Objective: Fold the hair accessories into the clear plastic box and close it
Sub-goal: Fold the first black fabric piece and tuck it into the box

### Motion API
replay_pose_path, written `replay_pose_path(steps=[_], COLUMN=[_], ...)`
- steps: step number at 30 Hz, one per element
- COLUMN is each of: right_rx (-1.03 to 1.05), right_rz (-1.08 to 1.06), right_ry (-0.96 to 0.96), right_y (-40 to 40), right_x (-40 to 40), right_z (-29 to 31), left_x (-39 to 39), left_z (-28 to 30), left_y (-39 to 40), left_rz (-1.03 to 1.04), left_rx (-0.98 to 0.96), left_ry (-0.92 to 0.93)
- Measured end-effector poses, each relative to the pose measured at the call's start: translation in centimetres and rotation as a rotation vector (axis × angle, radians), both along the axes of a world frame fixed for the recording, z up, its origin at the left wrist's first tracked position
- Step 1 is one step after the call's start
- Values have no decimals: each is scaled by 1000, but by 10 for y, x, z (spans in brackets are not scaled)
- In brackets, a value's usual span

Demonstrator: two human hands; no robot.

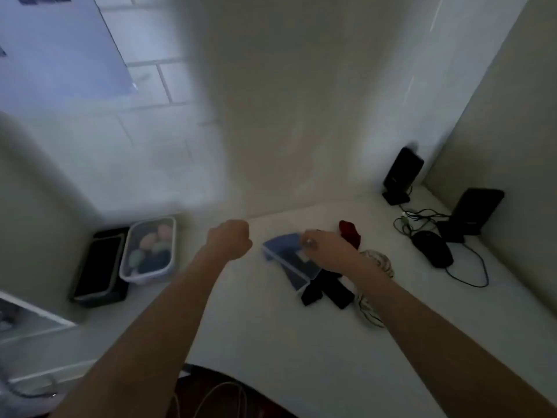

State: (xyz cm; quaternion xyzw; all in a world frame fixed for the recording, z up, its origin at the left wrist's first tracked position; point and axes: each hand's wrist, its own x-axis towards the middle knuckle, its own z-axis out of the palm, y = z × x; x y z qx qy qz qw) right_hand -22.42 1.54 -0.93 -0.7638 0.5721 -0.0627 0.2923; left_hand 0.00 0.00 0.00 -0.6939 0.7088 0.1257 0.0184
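A clear plastic box (289,260) with dark blue contents lies tilted on the white table in the middle of the blurred head view. My right hand (328,248) rests on its right side, fingers curled at the box's edge. My left hand (230,239) hovers as a fist to the left of the box, holding nothing I can see. Black fabric accessories (328,292) lie just in front of the box. A red accessory (349,233) sits behind my right hand, and a pale striped one (375,282) lies under my right wrist.
A lidded clear container (149,250) with pastel items stands at the left, beside a black tray (99,270). A black mouse (432,247), cables and two black speakers (402,175) fill the back right corner. Walls close in behind and to the right.
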Motion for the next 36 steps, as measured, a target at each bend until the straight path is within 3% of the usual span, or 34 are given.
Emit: replay_pose_path(steps=[3, 8, 19, 23, 28, 33, 36], right_rx=[-45, -163, -663, -725, -902, -666, -628], right_rz=[-104, -228, -359, -530, -626, -629, -633], right_ry=[-62, -205, -386, -543, -178, 258, 283], right_y=[8, 15, 27, 51, 69, 73, 69], right_x=[-4, -7, 2, -2, -11, -20, -23], right_z=[-31, -84, -146, -148, -151, -161, -160], left_x=[6, 14, 17, 11, 12, 7, 3], left_z=[-34, -80, -134, -146, -154, -160, -163], left_y=[-7, -21, 7, 29, 43, 52, 52], left_rz=[55, 164, 86, 50, -168, -340, -404], left_rx=[-131, -234, -634, -802, -1045, -1116, -1133], left_ry=[130, 706, 1049, 928, 663, 482, 417])
